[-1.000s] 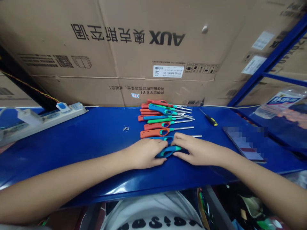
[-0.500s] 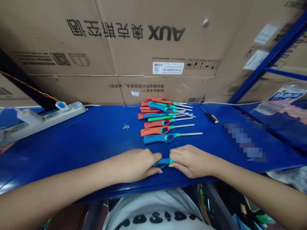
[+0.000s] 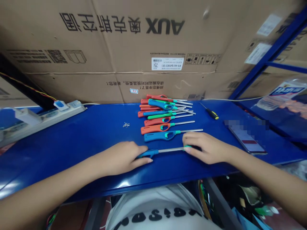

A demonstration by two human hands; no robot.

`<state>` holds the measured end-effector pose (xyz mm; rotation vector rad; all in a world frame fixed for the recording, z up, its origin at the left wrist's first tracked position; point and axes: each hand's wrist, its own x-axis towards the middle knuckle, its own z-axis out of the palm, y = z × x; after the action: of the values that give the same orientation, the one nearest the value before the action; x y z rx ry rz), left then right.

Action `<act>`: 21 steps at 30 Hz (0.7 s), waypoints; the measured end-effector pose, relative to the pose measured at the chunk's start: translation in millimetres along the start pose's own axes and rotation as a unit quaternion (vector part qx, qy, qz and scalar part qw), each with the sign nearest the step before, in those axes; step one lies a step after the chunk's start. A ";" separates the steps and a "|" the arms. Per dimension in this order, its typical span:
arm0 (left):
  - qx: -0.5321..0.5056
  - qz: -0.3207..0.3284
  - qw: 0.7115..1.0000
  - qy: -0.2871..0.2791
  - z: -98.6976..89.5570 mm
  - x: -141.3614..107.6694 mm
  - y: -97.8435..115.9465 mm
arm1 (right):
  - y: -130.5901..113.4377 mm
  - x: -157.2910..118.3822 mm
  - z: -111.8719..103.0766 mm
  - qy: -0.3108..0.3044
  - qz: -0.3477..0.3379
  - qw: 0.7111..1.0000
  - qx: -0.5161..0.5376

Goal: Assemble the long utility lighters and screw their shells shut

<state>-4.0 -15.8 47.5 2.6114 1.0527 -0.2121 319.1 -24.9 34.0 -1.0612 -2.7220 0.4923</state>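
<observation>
My left hand (image 3: 128,158) is closed around the handle of a blue gas lighter (image 3: 148,153), a long-necked one. Its bare metal tube (image 3: 170,149) points right, toward my right hand (image 3: 206,147). That hand pinches a small green collar (image 3: 187,147) at the tube's far end; my fingers hide most of it. Just beyond my hands lies another blue lighter (image 3: 157,136) with its green collar at the base of the tube. Behind it are an orange lighter (image 3: 153,129) and a pile of several red, blue and green ones, tubes to the right.
Small metal pins (image 3: 126,125) lie left of the lighters. To the right are a screwdriver (image 3: 212,114) and a phone (image 3: 250,140). A power strip (image 3: 51,119) runs along the left edge of the blue table (image 3: 107,127). A large cardboard box (image 3: 129,57) stands behind.
My right hand has moved right, away from my left, and the green collar has left the blue handle for the tube's far end. The metal tube between my hands is now exposed.
</observation>
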 end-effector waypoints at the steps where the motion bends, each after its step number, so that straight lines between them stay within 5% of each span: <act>1: 0.016 0.009 1.000 0.017 1.5 4.9 3.7 | 1.7 4.0 -4.5 0.028 0.012 1.000 -0.001; 4: 0.041 0.032 0.996 0.068 5.1 21.7 11.5 | 14.6 17.1 -9.7 0.093 0.053 0.994 -0.036; 9: 0.051 0.089 0.980 0.171 11.8 42.4 8.7 | 33.6 31.8 -1.9 0.022 0.077 0.992 -0.100; 13: 0.041 0.094 0.966 0.237 8.8 49.1 1.7 | 20.5 35.6 -2.2 0.037 0.069 0.992 -0.095; 18: 0.049 0.068 0.980 0.182 -11.2 52.6 5.9 | -10.2 37.9 -12.9 0.095 0.034 0.991 -0.093; 21: 0.031 0.056 0.990 0.127 -22.9 52.8 11.9 | -24.6 39.3 -19.7 0.062 0.005 0.993 -0.102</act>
<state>42.6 18.2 58.5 2.7991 0.9853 0.1186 280.6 -10.4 63.1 -1.1139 -2.7008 0.1442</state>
